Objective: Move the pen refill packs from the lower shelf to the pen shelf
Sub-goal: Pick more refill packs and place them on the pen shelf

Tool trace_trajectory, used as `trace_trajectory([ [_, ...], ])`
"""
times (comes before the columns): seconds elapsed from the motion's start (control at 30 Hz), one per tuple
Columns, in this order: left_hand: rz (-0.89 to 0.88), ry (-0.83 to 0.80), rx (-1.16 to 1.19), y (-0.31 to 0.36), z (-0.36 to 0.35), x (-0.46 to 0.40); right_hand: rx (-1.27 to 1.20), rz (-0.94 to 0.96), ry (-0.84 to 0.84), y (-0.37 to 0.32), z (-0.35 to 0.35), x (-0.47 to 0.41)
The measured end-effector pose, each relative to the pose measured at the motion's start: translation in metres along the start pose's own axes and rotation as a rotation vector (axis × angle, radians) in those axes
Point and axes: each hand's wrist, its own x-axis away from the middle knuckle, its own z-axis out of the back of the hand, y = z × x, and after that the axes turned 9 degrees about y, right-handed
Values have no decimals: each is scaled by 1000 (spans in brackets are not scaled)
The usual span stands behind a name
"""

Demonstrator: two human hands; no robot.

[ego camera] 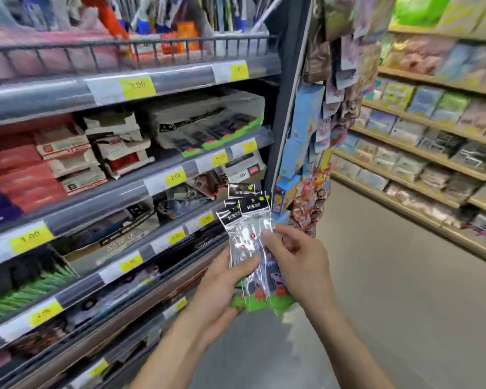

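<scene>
**Ana:** Head view shows both hands busy. The left hand (225, 279) cradles a fan of pen refill packs (250, 242) from below, thumb curled over the front of the bundle. The right hand (295, 254) pinches the right edge of the same bundle with its fingertips. So both are clamped on the packs, held in the aisle near the right end of the shelving unit.

**Ben:** And the pen shelf?

**Ana:** Most likely the top shelf (141, 51) at the far left, behind the wire rail, where upright pens (143, 21) stand in holders. The picture is blurred there, so I can't pick out an exact slot.

**Ben:** How should the carry go?

**Ana:** I'd square the fanned packs first, so the black header cards line up and none slides out of the slippery sleeves. Then keep the left hand under the weight while the right steadies the top. Lift over the rail rather than through it, and watch the hanging sticker packets (306, 164) on the right, just beside the bundle.
</scene>
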Motion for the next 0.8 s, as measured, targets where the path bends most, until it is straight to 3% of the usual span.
trace_trajectory([
  [0.1,-53,60,38,12,-12,-34,147,77,-110,3,-10,-37],
  [0.23,-117,104,66,33,-23,-70,119,192,-298,0,-25,-85],
  [0.37,-172,176,91,44,-27,-91,84,161,-304,-1,-43,-114],
  [0.5,-209,327,121,56,-26,-113,-96,5,-422,1,-53,-140],
  [0.6,-253,440,151,69,-25,-129,-181,-206,-602,1,-52,-159],
  [0.7,-296,543,158,77,-29,-141,-257,-270,-816,-3,-53,-180],
  [0.8,-351,638,152,84,-38,-153,-279,-289,-811,-1,-64,-209],
])
